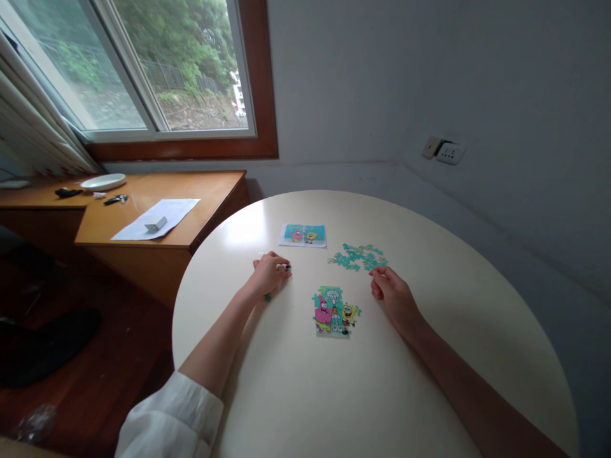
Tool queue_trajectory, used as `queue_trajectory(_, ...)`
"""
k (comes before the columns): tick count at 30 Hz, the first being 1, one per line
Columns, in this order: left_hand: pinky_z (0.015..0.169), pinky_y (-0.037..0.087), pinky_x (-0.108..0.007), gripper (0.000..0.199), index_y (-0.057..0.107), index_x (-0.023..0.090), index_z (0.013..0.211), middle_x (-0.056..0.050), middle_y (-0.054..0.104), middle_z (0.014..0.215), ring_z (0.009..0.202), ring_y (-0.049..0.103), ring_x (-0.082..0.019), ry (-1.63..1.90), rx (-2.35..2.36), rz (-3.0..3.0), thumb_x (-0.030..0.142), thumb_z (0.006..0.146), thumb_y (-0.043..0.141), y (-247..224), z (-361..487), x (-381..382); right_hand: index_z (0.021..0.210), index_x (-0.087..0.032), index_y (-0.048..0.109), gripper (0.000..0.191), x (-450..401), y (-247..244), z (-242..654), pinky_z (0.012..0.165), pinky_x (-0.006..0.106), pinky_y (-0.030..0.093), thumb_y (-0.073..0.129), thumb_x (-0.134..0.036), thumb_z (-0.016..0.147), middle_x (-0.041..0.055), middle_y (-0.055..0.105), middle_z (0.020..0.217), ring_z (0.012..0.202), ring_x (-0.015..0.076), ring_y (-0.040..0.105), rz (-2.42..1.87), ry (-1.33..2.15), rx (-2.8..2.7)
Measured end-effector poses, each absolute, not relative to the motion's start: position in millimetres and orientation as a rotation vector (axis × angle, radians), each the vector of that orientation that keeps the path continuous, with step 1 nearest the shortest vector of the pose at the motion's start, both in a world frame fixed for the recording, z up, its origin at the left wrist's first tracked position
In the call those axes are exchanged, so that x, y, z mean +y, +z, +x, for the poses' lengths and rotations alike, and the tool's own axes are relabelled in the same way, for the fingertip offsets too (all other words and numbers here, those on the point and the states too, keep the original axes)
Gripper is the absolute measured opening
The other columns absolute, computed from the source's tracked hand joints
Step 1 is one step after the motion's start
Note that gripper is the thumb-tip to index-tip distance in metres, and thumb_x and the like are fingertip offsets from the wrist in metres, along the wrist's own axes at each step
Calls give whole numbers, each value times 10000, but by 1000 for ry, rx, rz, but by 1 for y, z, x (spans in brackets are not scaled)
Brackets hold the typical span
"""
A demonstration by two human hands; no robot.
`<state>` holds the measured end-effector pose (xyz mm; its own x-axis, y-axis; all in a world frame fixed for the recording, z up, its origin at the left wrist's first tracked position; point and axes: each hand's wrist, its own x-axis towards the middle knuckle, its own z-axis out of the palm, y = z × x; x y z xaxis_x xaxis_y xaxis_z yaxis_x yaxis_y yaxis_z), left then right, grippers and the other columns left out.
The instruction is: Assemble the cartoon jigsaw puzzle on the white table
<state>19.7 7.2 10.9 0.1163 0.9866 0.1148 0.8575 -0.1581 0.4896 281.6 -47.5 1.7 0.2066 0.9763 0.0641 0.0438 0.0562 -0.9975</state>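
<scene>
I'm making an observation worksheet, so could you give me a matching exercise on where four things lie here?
1. Picture card
2. Loose puzzle pieces
3. Partly joined puzzle
4. White dish

A. In a cluster by the right hand
B. On the wooden desk
C. Farthest back on the round table
D. Nearest the camera wearer

Pairs: 1-C, 2-A, 3-D, 4-B

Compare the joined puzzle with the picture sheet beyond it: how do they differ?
The joined puzzle has a jagged, knobbly right edge; the picture sheet has fairly straight edges. The puzzle lies nearer the person; the sheet lies farther away. Both show pink and yellow cartoon characters and rest on the table.
</scene>
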Motion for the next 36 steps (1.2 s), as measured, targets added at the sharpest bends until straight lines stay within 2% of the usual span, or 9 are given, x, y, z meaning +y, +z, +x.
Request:
queue_trajectory(15, 793, 300, -357, 129, 617, 195, 788, -50, 610, 898, 806, 550, -211, 601, 1789, 2083, 238, 667, 630, 9, 19, 8, 695, -208, 484, 294, -49, 4, 282, 394, 211, 234, 577, -486, 678, -77, 377, 439, 405, 73, 320, -1299, 980, -1123)
queue_trajectory(22, 821, 304, -358, 101, 577, 205, 736, 18, 615, 706, 666, 542, -151, 693, 1674, 2071, 148, 655, 597, 8, 19, 7, 700, -205, 487, 299, -49, 5, 281, 402, 211, 250, 577, -490, 681, -76, 383, 444, 406, 71, 326, -1296, 982, -1127)
queue_trajectory(25, 804, 347, -340, 90, 572, 196, 744, 14, 594, 683, 658, 531, -133, 836, 1510, 2070, 131, 693, 537, 8, 21, 6, 705, -204, 488, 289, -49, 5, 281, 405, 209, 253, 574, -479, 690, -76, 383, 441, 411, 70, 330, -1296, 980, -1119)
queue_trajectory(29, 687, 425, -274, 107, 549, 178, 802, -17, 585, 738, 713, 551, -137, 1030, 1216, 1907, 175, 695, 553, 13, 24, 4, 687, -205, 480, 304, -49, 5, 281, 387, 207, 244, 576, -494, 686, -78, 372, 425, 397, 69, 319, -1295, 981, -1126)
queue_trajectory(36, 641, 469, -281, 138, 581, 137, 730, -14, 578, 625, 636, 588, -136, 1020, 963, 1560, 247, 665, 633, 29, 31, -6, 686, -207, 476, 301, -49, 4, 281, 388, 209, 248, 576, -491, 686, -81, 369, 423, 393, 69, 323, -1286, 982, -1126)
